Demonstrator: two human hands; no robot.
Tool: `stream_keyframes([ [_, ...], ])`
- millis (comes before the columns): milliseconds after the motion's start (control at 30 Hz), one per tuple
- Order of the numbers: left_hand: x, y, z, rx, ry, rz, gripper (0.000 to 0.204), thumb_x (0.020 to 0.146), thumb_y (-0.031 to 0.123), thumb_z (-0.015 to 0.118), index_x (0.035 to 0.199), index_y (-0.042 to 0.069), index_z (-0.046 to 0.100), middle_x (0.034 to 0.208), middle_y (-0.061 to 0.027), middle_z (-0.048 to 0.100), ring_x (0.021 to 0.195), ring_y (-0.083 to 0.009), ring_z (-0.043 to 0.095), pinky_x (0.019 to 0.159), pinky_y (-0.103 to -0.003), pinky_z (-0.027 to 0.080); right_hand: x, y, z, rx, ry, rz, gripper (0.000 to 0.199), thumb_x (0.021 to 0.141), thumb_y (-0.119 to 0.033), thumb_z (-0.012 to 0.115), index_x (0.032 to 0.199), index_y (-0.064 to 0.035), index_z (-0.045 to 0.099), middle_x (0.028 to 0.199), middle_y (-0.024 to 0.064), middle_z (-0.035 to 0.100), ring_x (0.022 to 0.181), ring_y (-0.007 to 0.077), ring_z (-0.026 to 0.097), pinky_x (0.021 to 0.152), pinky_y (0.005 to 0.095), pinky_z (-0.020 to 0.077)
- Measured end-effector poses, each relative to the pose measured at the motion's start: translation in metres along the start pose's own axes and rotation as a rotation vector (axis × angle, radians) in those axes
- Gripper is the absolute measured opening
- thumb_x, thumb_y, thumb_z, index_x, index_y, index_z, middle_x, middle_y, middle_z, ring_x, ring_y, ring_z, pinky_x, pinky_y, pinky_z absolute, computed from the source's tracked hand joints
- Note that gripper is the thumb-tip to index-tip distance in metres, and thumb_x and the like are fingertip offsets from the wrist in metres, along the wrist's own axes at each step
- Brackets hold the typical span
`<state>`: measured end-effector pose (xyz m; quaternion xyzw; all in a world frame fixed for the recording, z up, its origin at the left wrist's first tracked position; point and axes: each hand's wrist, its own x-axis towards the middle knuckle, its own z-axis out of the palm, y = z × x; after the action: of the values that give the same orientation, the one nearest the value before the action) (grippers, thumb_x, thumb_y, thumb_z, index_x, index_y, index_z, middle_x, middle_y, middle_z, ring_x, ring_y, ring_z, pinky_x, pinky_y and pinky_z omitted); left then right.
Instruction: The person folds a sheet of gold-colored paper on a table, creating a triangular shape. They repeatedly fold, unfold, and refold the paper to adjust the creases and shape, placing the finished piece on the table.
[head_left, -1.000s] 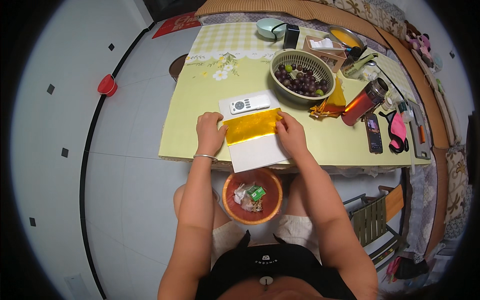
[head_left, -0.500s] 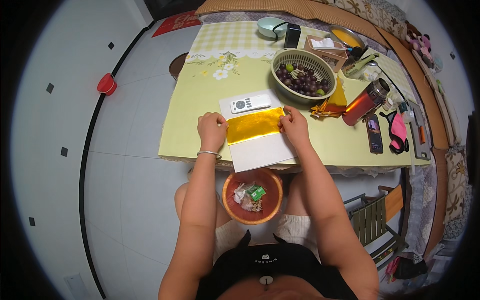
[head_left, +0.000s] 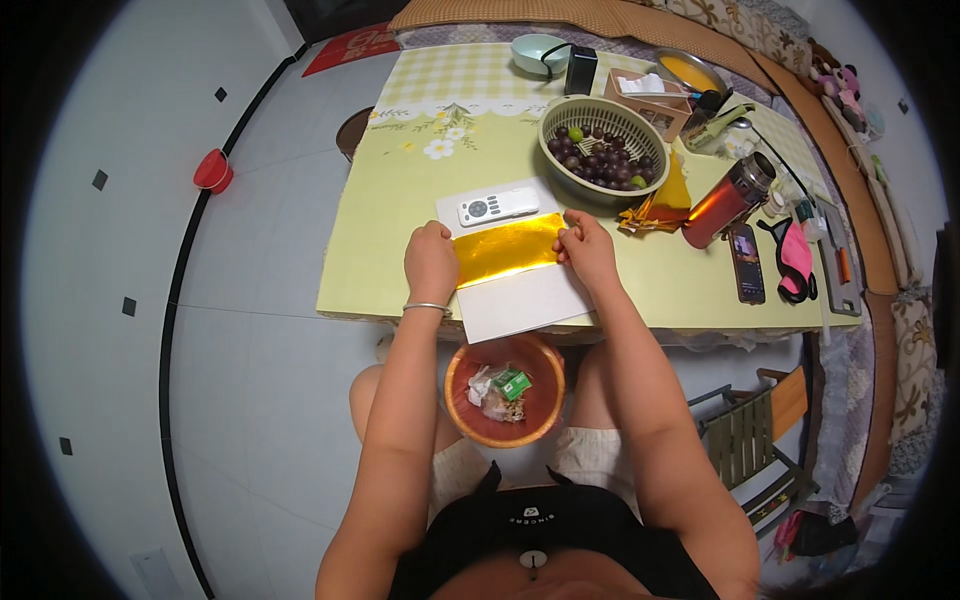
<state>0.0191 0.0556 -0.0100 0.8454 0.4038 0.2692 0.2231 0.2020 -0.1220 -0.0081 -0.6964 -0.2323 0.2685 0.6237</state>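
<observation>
Pale floor tiles surround a yellow table [head_left: 400, 240] where gold foil [head_left: 505, 250] lies across a white sheet [head_left: 520, 300], just below a remote [head_left: 497, 207]. Left hand [head_left: 430, 262] is curled, pinching the foil's left edge; right hand [head_left: 588, 250] pinches its right edge with bent fingers. Uneven pulling could likely tear or crease the thin foil, or drag the sheet off the near edge toward the bin [head_left: 503, 390].

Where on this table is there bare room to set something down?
The widest free patch is the table's left half, between the left hand, the white sheet and the checked cloth. A smaller strip lies between the right hand and the phone. The far right is crowded: fruit basket, red flask, gold scraps.
</observation>
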Motion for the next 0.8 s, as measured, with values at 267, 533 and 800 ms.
stream_keyframes([
  [267,-0.008,0.007,-0.011,-0.195,0.086,0.116,0.003,0.089,0.003,0.06,0.087,0.002,0.06,0.087,-0.0182,0.066,0.081,-0.0331,0.066,0.068,-0.041,0.052,0.0,-0.005,-0.003,0.043,-0.022,0.032,0.043,0.096,-0.002,0.057,0.137,0.0071,0.048,0.073,0.0064,0.064,0.054,0.0096,0.057,0.049,0.0233,0.0457],
  [533,-0.029,0.016,-0.02,-0.821,-0.082,-0.083,0.02,0.098,0.001,0.053,0.118,-0.004,0.051,0.081,-0.0112,0.069,0.077,-0.0151,0.072,0.062,-0.025,0.055,0.005,-0.003,-0.008,0.149,-0.079,0.085,0.024,0.1,-0.008,0.057,0.12,0.0036,0.056,0.075,0.0062,0.065,0.055,0.0096,0.058,0.05,0.0218,0.0485],
  [800,-0.035,0.005,-0.021,-0.938,-0.168,-0.321,0.006,0.092,-0.002,0.065,0.089,-0.008,0.065,0.08,-0.0113,0.07,0.074,-0.015,0.071,0.066,-0.024,0.057,-0.002,-0.013,-0.019,0.257,-0.094,0.117,0.016,0.101,-0.016,0.06,0.098,0.0,0.061,0.076,0.0091,0.068,0.058,0.0134,0.066,0.05,0.0233,0.0524],
])
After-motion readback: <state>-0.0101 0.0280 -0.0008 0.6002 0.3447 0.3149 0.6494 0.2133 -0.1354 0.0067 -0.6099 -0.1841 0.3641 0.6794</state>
